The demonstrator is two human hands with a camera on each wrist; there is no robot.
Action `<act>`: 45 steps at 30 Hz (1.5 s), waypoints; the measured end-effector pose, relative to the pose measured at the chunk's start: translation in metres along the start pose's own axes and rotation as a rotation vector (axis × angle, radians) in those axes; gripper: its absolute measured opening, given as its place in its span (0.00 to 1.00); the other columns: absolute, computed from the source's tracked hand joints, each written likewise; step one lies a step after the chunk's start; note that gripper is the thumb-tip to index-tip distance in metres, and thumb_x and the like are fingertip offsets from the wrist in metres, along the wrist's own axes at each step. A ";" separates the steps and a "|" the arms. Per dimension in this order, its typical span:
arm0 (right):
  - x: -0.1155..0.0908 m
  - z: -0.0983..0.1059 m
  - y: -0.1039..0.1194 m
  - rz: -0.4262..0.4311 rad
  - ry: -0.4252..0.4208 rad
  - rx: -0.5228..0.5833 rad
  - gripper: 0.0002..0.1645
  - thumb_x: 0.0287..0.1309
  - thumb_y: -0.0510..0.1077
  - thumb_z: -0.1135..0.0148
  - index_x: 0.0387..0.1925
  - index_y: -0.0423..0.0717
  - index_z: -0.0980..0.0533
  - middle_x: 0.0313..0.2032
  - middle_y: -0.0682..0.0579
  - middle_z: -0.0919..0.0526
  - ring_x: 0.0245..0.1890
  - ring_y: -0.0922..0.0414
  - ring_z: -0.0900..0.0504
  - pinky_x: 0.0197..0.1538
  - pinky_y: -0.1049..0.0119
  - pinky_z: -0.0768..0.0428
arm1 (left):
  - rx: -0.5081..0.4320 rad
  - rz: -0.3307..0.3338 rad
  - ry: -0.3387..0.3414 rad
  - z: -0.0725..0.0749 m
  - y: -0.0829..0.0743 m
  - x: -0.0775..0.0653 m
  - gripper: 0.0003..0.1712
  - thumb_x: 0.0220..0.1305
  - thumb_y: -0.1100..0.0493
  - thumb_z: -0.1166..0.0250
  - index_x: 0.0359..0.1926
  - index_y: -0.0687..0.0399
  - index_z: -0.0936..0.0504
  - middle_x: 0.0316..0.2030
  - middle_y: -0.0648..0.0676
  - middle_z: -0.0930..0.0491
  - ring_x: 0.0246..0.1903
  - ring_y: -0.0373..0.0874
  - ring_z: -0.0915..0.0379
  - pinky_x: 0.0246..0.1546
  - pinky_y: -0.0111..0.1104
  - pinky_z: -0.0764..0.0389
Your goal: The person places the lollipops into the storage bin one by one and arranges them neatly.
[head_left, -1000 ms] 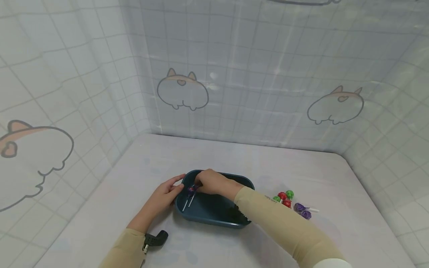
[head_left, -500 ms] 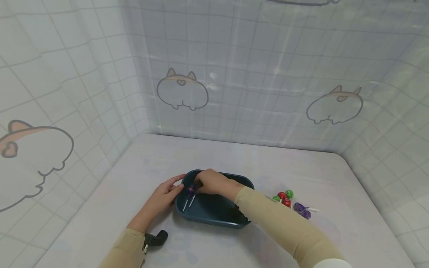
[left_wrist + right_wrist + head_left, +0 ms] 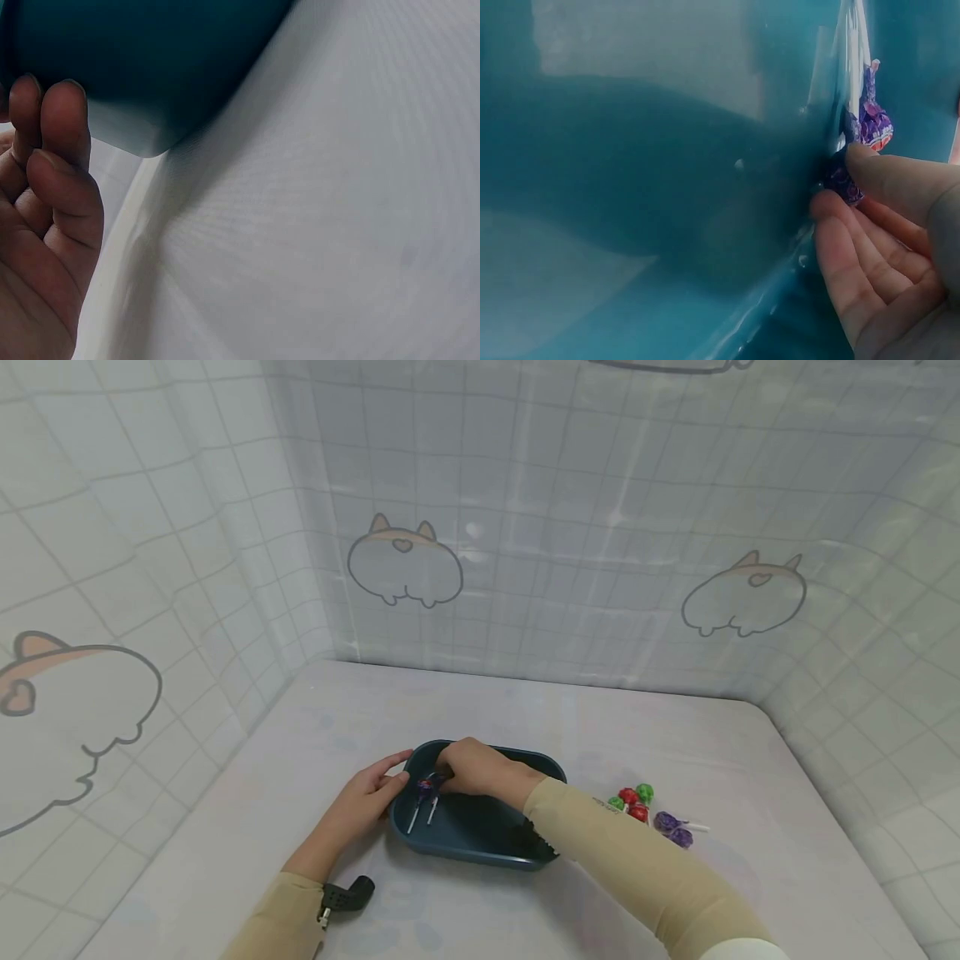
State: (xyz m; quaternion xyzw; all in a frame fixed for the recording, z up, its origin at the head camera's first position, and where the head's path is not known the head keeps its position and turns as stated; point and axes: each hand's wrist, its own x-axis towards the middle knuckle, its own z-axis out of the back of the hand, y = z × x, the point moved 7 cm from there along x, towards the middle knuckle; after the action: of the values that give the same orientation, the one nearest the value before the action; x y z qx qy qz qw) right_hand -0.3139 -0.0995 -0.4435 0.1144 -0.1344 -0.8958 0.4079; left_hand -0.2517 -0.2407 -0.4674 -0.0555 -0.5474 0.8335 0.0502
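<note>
A dark teal tray (image 3: 480, 857) stands on the table. My left hand (image 3: 365, 799) holds its left end, thumb at the rim; in the left wrist view the bent fingers (image 3: 66, 124) meet the outer wall. Inside the tray, my right hand (image 3: 476, 768) pinches a purple-wrapped lollipop (image 3: 842, 180) between thumb and fingers, low by the tray wall. Its head is partly covered by the thumb. Right beside it is a second purple lollipop (image 3: 876, 127) with some red on the wrapper. Both white sticks point toward the near side of the tray.
Right of the tray lie red lollipops (image 3: 637, 812), green lollipops (image 3: 645, 792) and purple lollipops (image 3: 666, 822), partly behind the right sleeve (image 3: 622, 860). A black device (image 3: 350, 894) is strapped at the left wrist. White tiled-pattern curtains (image 3: 525, 568) surround the table on three sides.
The stick of the pinched lollipop has swung slightly right, away from the other stick. Both hands stay in place, and the head view has shifted a little.
</note>
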 end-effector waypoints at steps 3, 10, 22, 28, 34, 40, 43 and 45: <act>0.000 -0.001 0.001 0.001 -0.011 0.000 0.12 0.56 0.47 0.26 0.42 0.50 0.14 0.33 0.61 0.15 0.31 0.69 0.22 0.40 0.73 0.23 | 0.003 0.006 -0.001 -0.001 0.007 0.003 0.26 0.76 0.52 0.46 0.72 0.48 0.34 0.19 0.53 0.28 0.18 0.46 0.35 0.20 0.33 0.32; -0.001 -0.002 -0.002 -0.011 -0.004 -0.004 0.13 0.57 0.48 0.27 0.44 0.51 0.14 0.34 0.62 0.14 0.33 0.68 0.20 0.41 0.71 0.23 | -0.019 0.003 0.021 -0.002 0.000 0.002 0.26 0.77 0.55 0.46 0.72 0.51 0.34 0.21 0.61 0.27 0.18 0.49 0.35 0.20 0.35 0.31; -0.025 0.024 -0.010 0.007 -0.025 0.071 0.23 0.59 0.49 0.29 0.54 0.46 0.19 0.46 0.55 0.15 0.46 0.61 0.19 0.50 0.68 0.24 | -0.016 0.003 0.015 0.000 0.018 0.009 0.29 0.74 0.47 0.43 0.71 0.45 0.33 0.22 0.57 0.24 0.19 0.46 0.33 0.20 0.34 0.29; -0.036 0.035 -0.013 0.041 -0.057 0.170 0.25 0.60 0.52 0.30 0.57 0.48 0.21 0.46 0.55 0.16 0.44 0.63 0.19 0.48 0.70 0.24 | -0.007 0.012 0.001 0.004 0.020 0.007 0.30 0.72 0.44 0.42 0.71 0.44 0.32 0.25 0.56 0.20 0.20 0.45 0.30 0.22 0.34 0.27; -0.054 0.043 -0.016 0.085 -0.076 0.250 0.26 0.63 0.52 0.33 0.60 0.48 0.22 0.52 0.54 0.17 0.45 0.64 0.19 0.48 0.69 0.23 | -0.005 0.012 0.002 0.002 0.020 0.007 0.30 0.73 0.44 0.42 0.71 0.46 0.33 0.25 0.57 0.21 0.20 0.46 0.31 0.21 0.34 0.28; -0.078 0.055 -0.026 0.134 -0.131 0.297 0.26 0.65 0.52 0.35 0.62 0.49 0.23 0.55 0.52 0.18 0.53 0.62 0.21 0.55 0.62 0.24 | 0.012 0.018 -0.016 0.000 0.019 0.008 0.28 0.75 0.49 0.44 0.72 0.49 0.34 0.24 0.60 0.22 0.19 0.47 0.33 0.20 0.33 0.31; -0.089 0.063 -0.034 0.126 -0.164 0.321 0.27 0.64 0.53 0.34 0.62 0.50 0.24 0.55 0.52 0.18 0.54 0.63 0.22 0.56 0.59 0.25 | 0.021 0.021 -0.021 -0.001 0.007 0.003 0.27 0.76 0.52 0.45 0.71 0.51 0.34 0.23 0.61 0.23 0.19 0.48 0.33 0.19 0.33 0.31; -0.097 0.070 -0.039 0.113 -0.188 0.325 0.27 0.64 0.53 0.34 0.62 0.52 0.24 0.55 0.56 0.19 0.54 0.63 0.22 0.57 0.59 0.25 | 0.021 0.022 -0.015 -0.001 -0.003 -0.001 0.26 0.76 0.54 0.45 0.71 0.53 0.34 0.23 0.63 0.23 0.19 0.50 0.33 0.19 0.32 0.31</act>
State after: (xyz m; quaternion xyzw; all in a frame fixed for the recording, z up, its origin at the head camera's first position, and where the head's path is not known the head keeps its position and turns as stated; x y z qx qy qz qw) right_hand -0.3015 0.0091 -0.3813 0.0870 -0.3212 -0.8446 0.4195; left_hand -0.2508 -0.2388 -0.4651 -0.0547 -0.5383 0.8402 0.0373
